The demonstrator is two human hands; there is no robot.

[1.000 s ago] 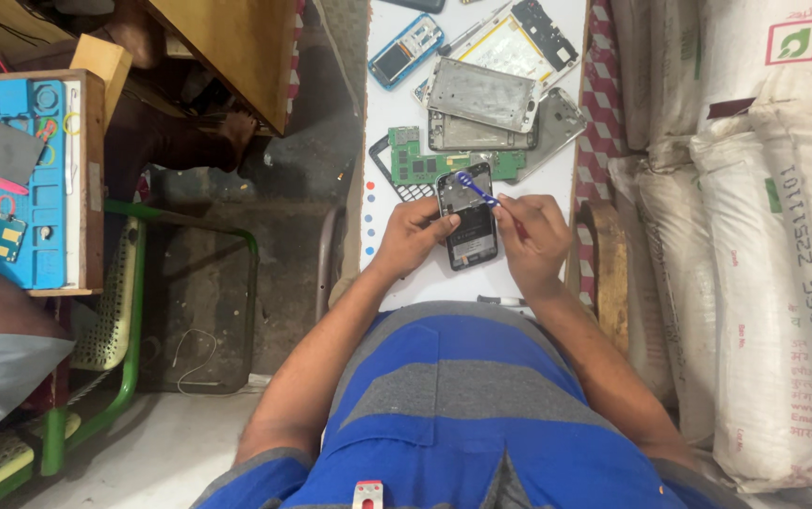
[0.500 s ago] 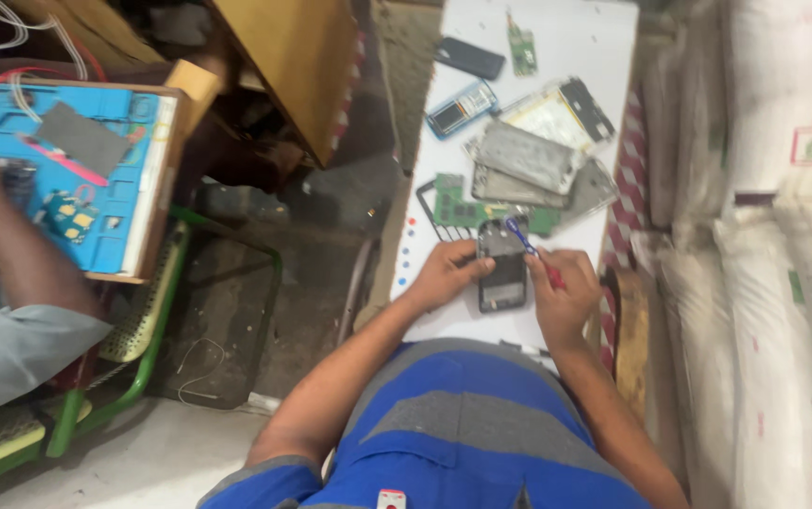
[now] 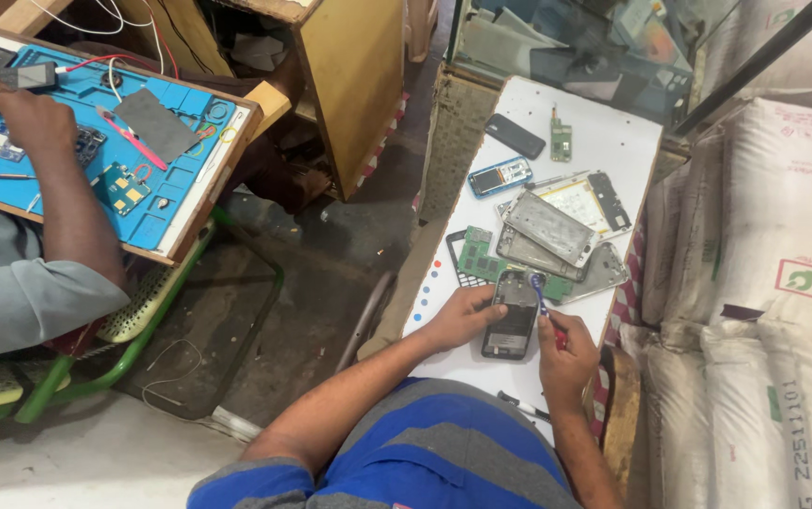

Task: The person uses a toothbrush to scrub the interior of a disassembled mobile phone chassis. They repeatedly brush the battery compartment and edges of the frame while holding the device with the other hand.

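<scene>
While the view has swung left since half a second ago, bringing a co-worker's blue repair mat (image 3: 156, 212) fully into frame, the work at the white table (image 3: 613, 132) carries on unchanged. The left hand (image 3: 463, 316) is closed on the near edge of an opened phone (image 3: 512, 316), pinning it flat near the table's front edge, as it did a moment earlier. The right hand (image 3: 566, 363) grips a blue-tipped screwdriver (image 3: 542, 300), its tip apparently touching the phone's upper end, though the contact point is too small to confirm. That steadiness suggests the same screw or fitting is still being worked. Just beyond the phone lie a green circuit board (image 3: 480, 256) and stacked metal phone frames (image 3: 547, 231). At far left, another person's hand (image 3: 33, 118) rests on the mat among small parts.
</scene>
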